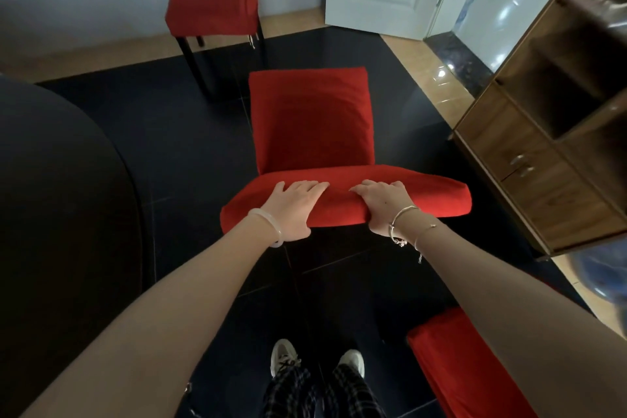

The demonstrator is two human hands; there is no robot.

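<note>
**Item:** red-covered chair (312,119), directly under and beyond both hands, its seat facing away from the person.

**Hazards, largest first:** a dark round worktop (61,197) left of the hands and a wooden cabinet (543,153) to their right. A swing either way could knock a chair leg into one. The loose fabric could also slip under the grip.

**Cover:** bright red, snug, faintly creased on the seat.

**Hands:** left hand (293,205) and right hand (385,205) sit close together, both clamped over the backrest's top edge.
</note>
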